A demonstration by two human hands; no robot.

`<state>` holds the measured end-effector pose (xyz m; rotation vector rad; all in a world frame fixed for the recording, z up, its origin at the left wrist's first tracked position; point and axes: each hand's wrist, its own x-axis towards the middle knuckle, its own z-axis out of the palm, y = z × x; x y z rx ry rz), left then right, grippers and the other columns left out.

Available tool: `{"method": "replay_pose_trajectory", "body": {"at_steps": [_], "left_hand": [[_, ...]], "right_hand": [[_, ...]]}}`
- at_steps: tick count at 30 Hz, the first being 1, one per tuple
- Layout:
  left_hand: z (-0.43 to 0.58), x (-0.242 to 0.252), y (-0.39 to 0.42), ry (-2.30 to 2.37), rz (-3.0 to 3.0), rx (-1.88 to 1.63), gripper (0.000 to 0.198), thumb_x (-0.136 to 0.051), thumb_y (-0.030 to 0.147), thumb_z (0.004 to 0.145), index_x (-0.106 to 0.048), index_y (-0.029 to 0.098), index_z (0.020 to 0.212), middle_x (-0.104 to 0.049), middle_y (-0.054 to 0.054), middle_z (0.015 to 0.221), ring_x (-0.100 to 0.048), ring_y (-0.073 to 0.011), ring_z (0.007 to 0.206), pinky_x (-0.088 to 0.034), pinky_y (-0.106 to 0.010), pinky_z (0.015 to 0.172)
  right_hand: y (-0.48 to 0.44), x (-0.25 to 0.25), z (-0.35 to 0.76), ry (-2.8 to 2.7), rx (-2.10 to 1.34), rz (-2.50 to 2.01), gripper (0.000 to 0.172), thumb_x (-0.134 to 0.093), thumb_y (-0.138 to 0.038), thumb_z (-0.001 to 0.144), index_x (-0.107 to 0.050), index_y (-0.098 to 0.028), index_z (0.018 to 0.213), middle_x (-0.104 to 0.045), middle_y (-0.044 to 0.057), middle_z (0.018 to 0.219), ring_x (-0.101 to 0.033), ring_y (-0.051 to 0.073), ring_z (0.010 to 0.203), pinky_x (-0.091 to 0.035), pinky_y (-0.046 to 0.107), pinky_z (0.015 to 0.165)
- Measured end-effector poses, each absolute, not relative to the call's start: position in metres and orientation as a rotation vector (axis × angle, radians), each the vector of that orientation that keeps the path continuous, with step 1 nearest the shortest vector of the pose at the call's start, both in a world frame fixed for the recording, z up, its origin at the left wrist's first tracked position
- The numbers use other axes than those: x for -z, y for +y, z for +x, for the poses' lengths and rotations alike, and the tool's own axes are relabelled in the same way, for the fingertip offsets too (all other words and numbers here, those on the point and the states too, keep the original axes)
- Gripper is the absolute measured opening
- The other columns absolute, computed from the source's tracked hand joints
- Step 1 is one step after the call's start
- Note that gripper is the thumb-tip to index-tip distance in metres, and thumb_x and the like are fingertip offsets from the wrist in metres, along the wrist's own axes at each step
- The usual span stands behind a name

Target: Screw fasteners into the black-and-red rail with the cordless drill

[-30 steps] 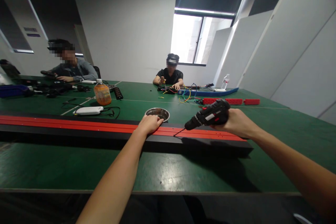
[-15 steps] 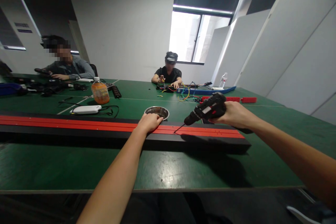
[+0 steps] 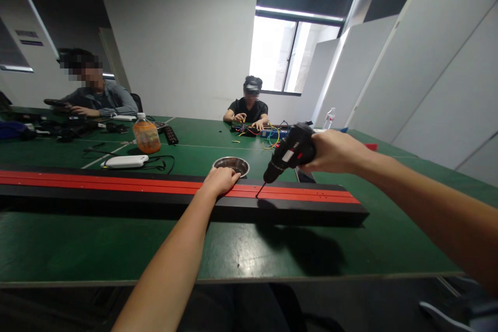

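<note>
My right hand (image 3: 332,151) grips a black cordless drill (image 3: 288,154), tilted steeply down with its bit tip touching a long black and red rail (image 3: 116,182) that lies across the green table (image 3: 241,249). My left hand (image 3: 220,180) rests closed on top of the rail, fingers curled down at its far edge, just left of the bit. A small steel bowl (image 3: 231,165) stands right behind my left hand.
An orange drink bottle (image 3: 146,134), a white power strip (image 3: 124,162) with black cable and a remote lie at back left. Two other people sit at the far side, one with coloured wires (image 3: 272,137). A water bottle (image 3: 329,118) stands far right.
My right hand has swung the drill left and tipped it more upright, bringing the bit down onto the rail nearer my left hand. My left hand has stayed in place.
</note>
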<state>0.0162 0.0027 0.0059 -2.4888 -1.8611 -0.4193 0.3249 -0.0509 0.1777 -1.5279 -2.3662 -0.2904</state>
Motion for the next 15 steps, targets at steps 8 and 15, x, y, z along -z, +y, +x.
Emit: {"method": "replay_pose_trajectory", "body": {"at_steps": [8,15], "left_hand": [[0.017,-0.004,0.003,-1.873,-2.459,0.416,0.064,-0.028,0.062,0.097,-0.077,0.021,0.094,-0.077,-0.014,0.098,-0.069,-0.031,0.096,-0.045,-0.041,0.09],[0.017,-0.007,0.002,-1.905,-2.453,0.373,0.069,-0.026,0.064,0.097,-0.078,0.018,0.091,-0.077,-0.017,0.097,-0.069,-0.0327,0.097,-0.045,-0.042,0.092]], "right_hand": [[-0.049,-0.205,0.273,-2.526,0.764,-1.542,0.042,-0.078,-0.05,0.06,-0.075,-0.022,0.092,-0.061,0.007,0.063,-0.057,0.022,0.058,-0.033,0.034,0.052],[-0.045,-0.21,0.26,-2.585,0.72,-1.462,0.048,-0.079,-0.052,0.058,-0.074,-0.026,0.098,-0.061,0.007,0.066,-0.059,0.025,0.066,-0.034,0.034,0.055]]}}
